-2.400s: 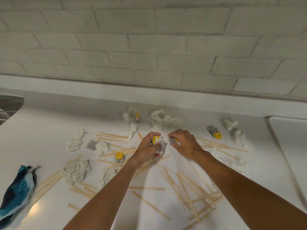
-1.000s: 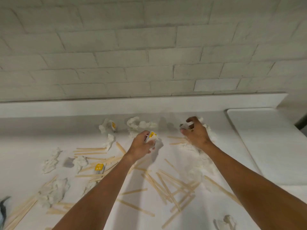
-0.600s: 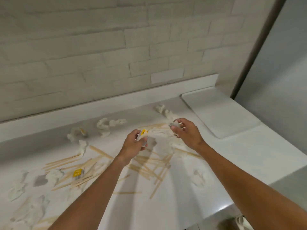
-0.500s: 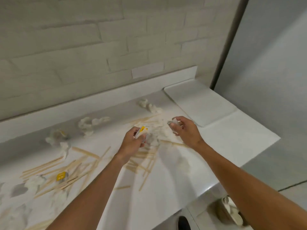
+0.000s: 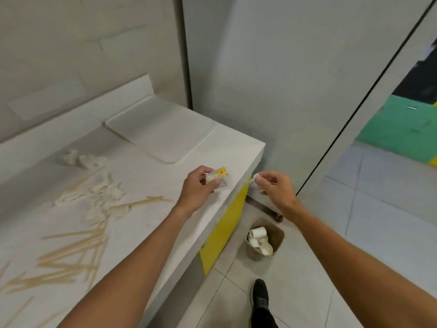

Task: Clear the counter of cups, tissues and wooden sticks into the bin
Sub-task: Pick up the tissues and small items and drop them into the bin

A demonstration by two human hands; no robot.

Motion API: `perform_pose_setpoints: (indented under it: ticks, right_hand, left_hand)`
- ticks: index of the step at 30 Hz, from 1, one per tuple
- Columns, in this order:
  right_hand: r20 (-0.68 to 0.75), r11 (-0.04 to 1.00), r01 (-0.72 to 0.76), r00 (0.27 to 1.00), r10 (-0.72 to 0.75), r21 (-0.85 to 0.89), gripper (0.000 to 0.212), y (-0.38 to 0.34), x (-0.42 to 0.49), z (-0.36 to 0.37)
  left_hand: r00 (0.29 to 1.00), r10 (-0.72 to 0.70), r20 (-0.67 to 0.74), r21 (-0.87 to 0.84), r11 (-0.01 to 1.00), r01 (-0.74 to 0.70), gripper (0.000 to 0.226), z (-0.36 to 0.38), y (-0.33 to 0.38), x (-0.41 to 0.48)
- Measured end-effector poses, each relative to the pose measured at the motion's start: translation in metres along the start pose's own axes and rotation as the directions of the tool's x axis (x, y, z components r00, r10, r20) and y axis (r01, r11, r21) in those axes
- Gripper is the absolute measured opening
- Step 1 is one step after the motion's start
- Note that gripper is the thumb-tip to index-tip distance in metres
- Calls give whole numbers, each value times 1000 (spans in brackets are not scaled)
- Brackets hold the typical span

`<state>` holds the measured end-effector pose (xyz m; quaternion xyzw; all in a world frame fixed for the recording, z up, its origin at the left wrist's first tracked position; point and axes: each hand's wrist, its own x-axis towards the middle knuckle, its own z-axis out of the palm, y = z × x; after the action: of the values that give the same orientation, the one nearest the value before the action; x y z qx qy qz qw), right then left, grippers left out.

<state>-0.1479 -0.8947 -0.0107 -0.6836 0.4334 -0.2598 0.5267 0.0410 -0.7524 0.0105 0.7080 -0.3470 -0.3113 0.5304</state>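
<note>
My left hand (image 5: 197,189) grips a small crushed white cup with a yellow label (image 5: 218,177), held over the right end of the white counter (image 5: 165,204). Past the counter's edge, my right hand (image 5: 274,189) pinches another crumpled white piece (image 5: 254,182) above the floor. The bin (image 5: 264,237), a tan tub with several white cups inside, stands on the floor below my right hand. Wooden sticks (image 5: 71,254) and crumpled tissues (image 5: 94,197) lie scattered on the counter to the left.
A white tray (image 5: 160,131) lies flat at the counter's far right corner. The counter's end panel is yellow (image 5: 224,230). My black shoe (image 5: 260,297) is on the tiled floor near the bin. A grey wall and a glass panel rise to the right.
The view has swung right, from the littered counter to its end and the floor. Both hands have carried their pieces rightward to the counter's edge, and the bin has come into sight.
</note>
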Motion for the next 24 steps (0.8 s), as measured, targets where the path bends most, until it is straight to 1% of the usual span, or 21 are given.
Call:
perform_pose_setpoints:
  ticks: [2,5,7,9,12,16,21,24]
  right_hand:
    - [-13,996,-84,996,84,2,13,20,3,-28]
    - [-50,979,-202,978,201,-18,16,53,14,-70]
    - [-56,960,-280,959,279,-28,14,79,25,-90]
    - [-59,933,-357,934,353,-57,9,106,37,-103]
    - [-60,897,-434,901,431,-83,6,145,53,-111]
    - [-65,847,-519,855,515,-113,10,204,82,-112]
    - [-96,768,-622,783,614,-156,8,292,120,-96]
    - [-127,735,-662,749,650,-144,11,347,136,-84]
  left_hand:
    - [998,17,61,58,998,-21,15,37,0,15]
    - [985,34,170,167,984,-63,13,99,-6,40]
    - [973,6,230,212,976,-56,13,134,-16,55]
    - [966,-42,254,227,974,-17,16,163,-31,68]
    - [953,-170,249,254,962,105,23,196,-63,84]
    - [924,-315,217,324,916,236,23,235,-120,112]
    - [880,-445,164,408,843,350,20,278,-204,140]
    - [860,-484,159,426,820,383,19,300,-253,149]
